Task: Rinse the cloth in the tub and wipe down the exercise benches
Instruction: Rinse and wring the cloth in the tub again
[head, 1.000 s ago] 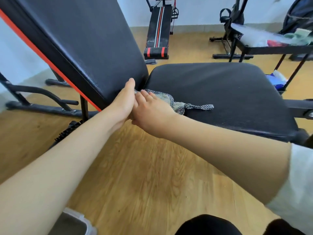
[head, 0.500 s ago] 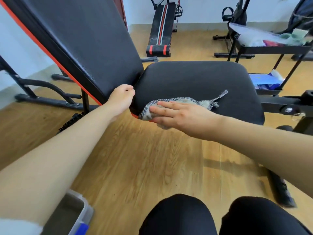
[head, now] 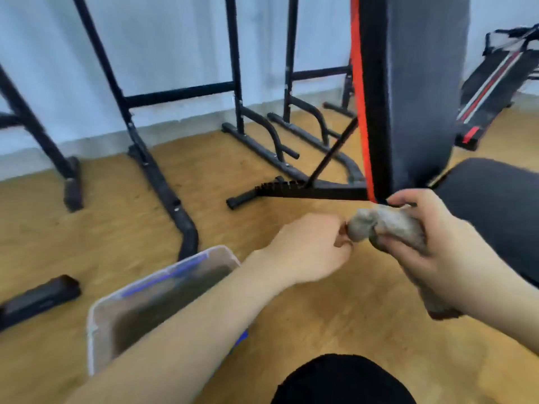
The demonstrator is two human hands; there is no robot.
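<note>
I am gripping the balled-up cloth [head: 390, 225] in my right hand [head: 437, 258] between the bench [head: 495, 217] and the tub [head: 116, 297], my left hand [head: 309, 246] is curling by its tip, pinching or not I cannot tell, and I am guessing rinsing is coming next.

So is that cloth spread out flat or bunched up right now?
Bunched up. The cloth is a grey wad squeezed in the right hand, with one end trailing below the palm; none of it lies flat.

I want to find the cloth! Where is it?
Head view, right of centre: the cloth is bunched in the right hand, next to the left hand, by the bench seat.
</note>
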